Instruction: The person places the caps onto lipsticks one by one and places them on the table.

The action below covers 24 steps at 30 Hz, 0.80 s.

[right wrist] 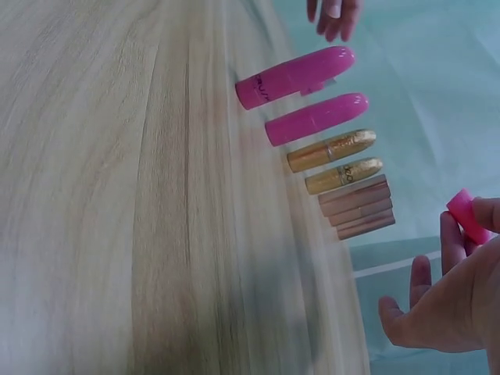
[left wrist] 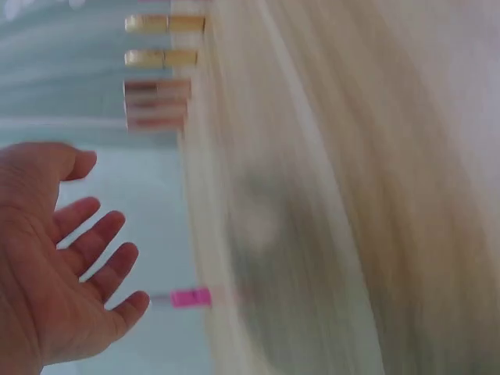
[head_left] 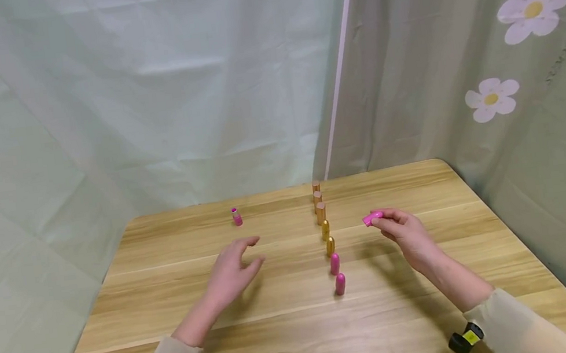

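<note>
Between the thumb and fingers of my right hand (head_left: 407, 235) is a pink lipstick cap (head_left: 372, 218), held above the table on the right. My left hand (head_left: 231, 272) hovers over the left half with thumb and fingers apart and nothing in them. Beyond it stands an uncapped pink lipstick (head_left: 237, 217), its tip showing. A row of upright lipsticks runs between the hands: two pink ones (head_left: 340, 284) nearest me, then two gold ones (head_left: 330, 247), then three rose-gold ones (head_left: 321, 214) toward the back. The left wrist view is blurred.
The wood-grain table (head_left: 291, 344) ends at a pale hanging curtain (head_left: 190, 94) along its back. On the right, a curtain panel with white flowers (head_left: 491, 99) hangs close to the table's edge.
</note>
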### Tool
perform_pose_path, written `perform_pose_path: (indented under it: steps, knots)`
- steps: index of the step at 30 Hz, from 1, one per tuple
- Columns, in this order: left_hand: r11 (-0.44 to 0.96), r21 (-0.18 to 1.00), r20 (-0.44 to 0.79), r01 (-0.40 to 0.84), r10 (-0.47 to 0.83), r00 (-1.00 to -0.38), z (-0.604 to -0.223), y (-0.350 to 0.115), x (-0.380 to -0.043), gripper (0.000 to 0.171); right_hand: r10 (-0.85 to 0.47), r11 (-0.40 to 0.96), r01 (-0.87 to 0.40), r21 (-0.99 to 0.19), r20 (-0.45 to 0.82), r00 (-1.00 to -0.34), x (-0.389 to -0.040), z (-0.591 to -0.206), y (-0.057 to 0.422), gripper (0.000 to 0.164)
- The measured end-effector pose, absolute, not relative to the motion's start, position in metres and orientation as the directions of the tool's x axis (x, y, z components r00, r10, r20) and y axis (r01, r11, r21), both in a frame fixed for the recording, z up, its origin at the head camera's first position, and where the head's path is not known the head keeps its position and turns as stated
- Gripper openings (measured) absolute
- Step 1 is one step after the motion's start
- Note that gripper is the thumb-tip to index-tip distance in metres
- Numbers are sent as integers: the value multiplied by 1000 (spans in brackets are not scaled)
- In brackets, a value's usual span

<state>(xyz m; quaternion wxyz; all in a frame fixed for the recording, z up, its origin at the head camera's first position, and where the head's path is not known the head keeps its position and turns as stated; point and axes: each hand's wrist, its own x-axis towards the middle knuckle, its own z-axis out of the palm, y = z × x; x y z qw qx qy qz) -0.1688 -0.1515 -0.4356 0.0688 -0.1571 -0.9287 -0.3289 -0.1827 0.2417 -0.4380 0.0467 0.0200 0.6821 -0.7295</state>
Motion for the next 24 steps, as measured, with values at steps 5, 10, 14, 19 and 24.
perform_pose_path:
  steps: [5, 10, 14, 19, 24]
  knots:
    - [716, 684, 144, 140, 55, -988, -440, -177, -199, 47, -40, -71, 90, -993, -87, -995, -181, -438, 246, 32]
    - [709, 704, 111, 45, -48, -993, -448, -192, -234, 54, -43, -74, 91, -993, -88, -995, -181, -438, 247, 30]
    - [725, 688, 87, -5, -89, -992, -454, -192, -256, 58, -41, -72, 98, -993, -95, -995, -181, -440, 247, 29]
    - [748, 662, 54, -54, -119, -991, -460, -187, -273, 61, -55, -85, 109, -990, -105, -993, -181, -441, 245, 29]
    - [750, 653, 24, -109, -164, -986, -466, -183, -281, 58, -58, -79, 117, -990, -113, -992, -180, -442, 245, 35]
